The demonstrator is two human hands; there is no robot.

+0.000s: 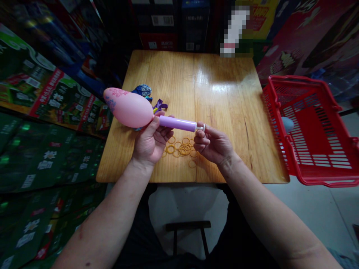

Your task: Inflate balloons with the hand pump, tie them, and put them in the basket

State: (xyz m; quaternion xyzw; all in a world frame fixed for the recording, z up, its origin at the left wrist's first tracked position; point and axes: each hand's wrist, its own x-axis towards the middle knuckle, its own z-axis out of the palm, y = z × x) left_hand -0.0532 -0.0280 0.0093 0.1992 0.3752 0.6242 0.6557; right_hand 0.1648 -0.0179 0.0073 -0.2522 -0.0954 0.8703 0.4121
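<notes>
A partly inflated pink balloon with a printed pattern at its far end points to the left, its neck on the tip of a purple hand pump. My left hand pinches the balloon's neck where it meets the pump. At the pump's other end, my right hand has its fingers closed round the pale handle, which is pushed close to the barrel. Several yellow rubber bands lie on the wooden table between and below my hands. Behind the balloon are uninflated balloons, a blue one and a purple one.
The wooden table has a red basket at its right, with a light blue balloon inside. Green cartons are stacked on the left, and boxes stand behind the table. A dark stool shows below.
</notes>
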